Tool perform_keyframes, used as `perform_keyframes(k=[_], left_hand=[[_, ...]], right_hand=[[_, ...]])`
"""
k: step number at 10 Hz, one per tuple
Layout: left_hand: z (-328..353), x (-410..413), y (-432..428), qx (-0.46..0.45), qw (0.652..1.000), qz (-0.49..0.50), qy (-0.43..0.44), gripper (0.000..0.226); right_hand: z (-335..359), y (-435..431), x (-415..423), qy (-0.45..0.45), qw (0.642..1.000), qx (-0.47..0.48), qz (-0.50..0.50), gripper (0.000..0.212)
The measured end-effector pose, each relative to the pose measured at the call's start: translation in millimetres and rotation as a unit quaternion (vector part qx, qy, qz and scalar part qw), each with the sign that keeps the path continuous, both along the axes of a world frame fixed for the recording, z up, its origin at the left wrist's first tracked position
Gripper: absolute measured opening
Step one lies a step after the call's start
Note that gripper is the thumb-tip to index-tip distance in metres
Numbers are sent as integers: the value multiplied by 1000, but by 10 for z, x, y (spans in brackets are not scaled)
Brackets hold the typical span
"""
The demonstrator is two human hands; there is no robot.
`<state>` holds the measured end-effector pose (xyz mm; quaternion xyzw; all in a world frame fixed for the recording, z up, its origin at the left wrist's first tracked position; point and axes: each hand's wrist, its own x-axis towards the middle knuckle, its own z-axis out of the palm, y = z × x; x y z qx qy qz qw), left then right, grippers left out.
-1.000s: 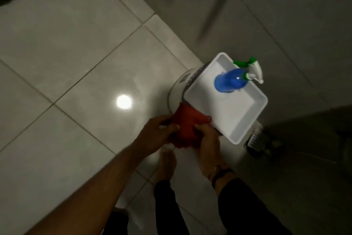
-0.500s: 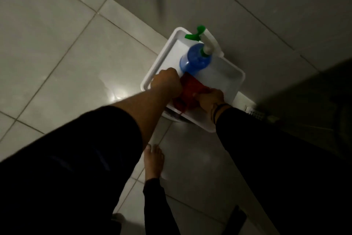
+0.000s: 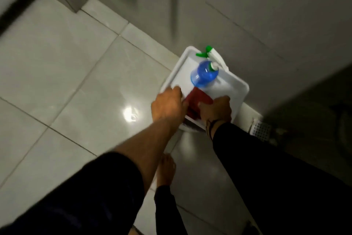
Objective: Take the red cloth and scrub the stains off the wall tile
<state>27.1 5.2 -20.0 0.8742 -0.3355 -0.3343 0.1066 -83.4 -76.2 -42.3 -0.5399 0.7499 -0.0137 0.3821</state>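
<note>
Head view: both hands — left hand (image 3: pixel 168 104), right hand (image 3: pixel 216 110) — pinch soft red cloth (image 3: pixel 197 101) over tray (image 3: pixel 238 90).

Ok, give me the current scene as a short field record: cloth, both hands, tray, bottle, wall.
red cloth: lying in the near part of the white tray, beside the blue spray bottle
left hand: on the cloth's left edge
right hand: on the cloth's right edge
grip: cannot tell whether either hand has closed on the cloth
spray bottle: upright in the tray, green trigger toward the wall
wall tile: behind the tray, blurred; stains not discernible
</note>
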Motion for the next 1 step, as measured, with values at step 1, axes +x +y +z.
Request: perform_keyframes(k=[1], left_hand=[[645,202,796,24,999,4,-35,50]], right_hand=[[935,545,257,-30,999,-11,43,34]])
